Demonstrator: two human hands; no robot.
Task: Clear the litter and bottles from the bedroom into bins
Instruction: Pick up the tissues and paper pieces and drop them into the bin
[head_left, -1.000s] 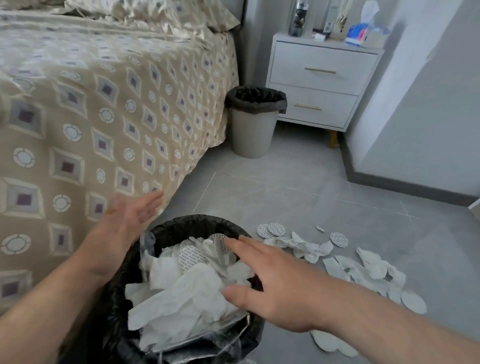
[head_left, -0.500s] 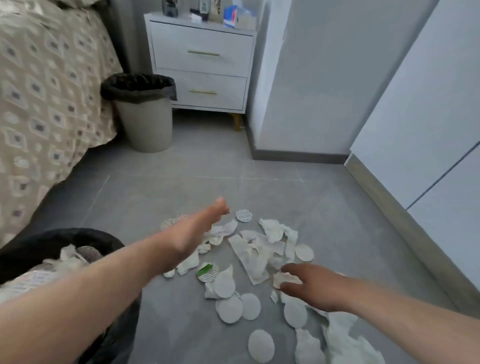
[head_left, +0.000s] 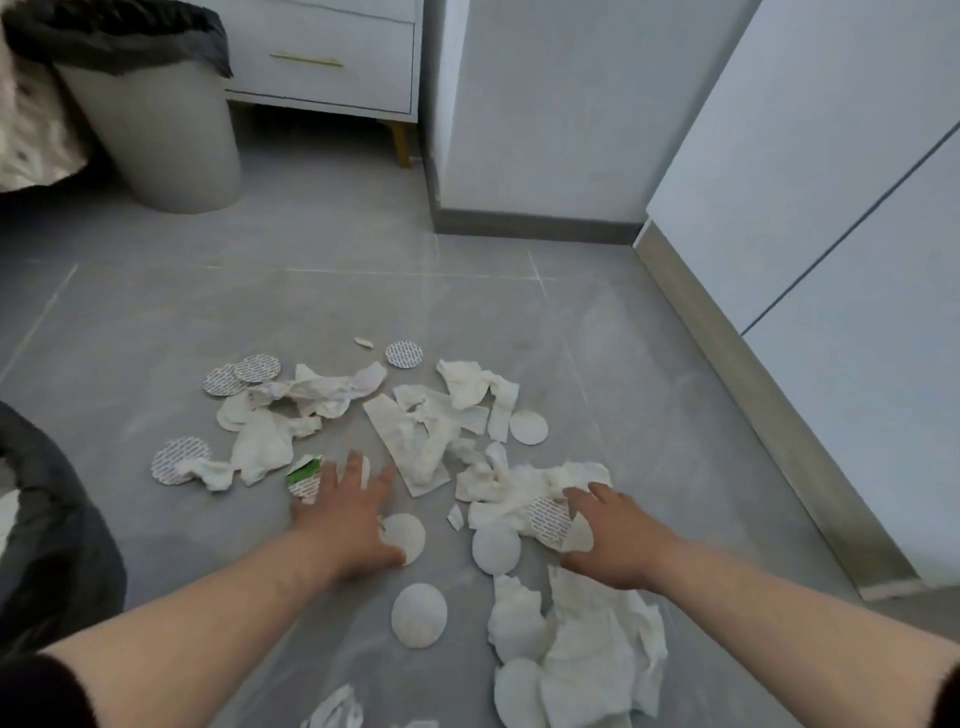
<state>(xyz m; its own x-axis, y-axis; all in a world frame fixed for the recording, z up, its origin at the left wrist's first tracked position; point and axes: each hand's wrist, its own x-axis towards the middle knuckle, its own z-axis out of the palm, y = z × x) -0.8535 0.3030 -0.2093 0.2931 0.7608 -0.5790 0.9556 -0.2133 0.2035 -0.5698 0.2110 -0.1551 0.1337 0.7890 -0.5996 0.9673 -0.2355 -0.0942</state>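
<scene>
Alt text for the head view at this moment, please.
The left hand and right hand, fingers spread, reach down over crumpled tissues and round discs littering a grey tiled floor. A black-lined bin stands by a white nightstand.

Crumpled paper litter (head_left: 431, 431); matt grey tile floor (head_left: 311, 312).

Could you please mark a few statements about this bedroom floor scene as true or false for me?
1. The left hand and right hand both reach down to the litter on the floor. True.
2. The grey bin has a black liner. True.
3. The green-marked scrap lies by the right hand. False: it lies at the left hand's fingers.
4. The nightstand drawer is pulled open. False: it sits shut.
5. The right hand holds a bottle. False: it is over crumpled tissue, and no bottle shows.
</scene>
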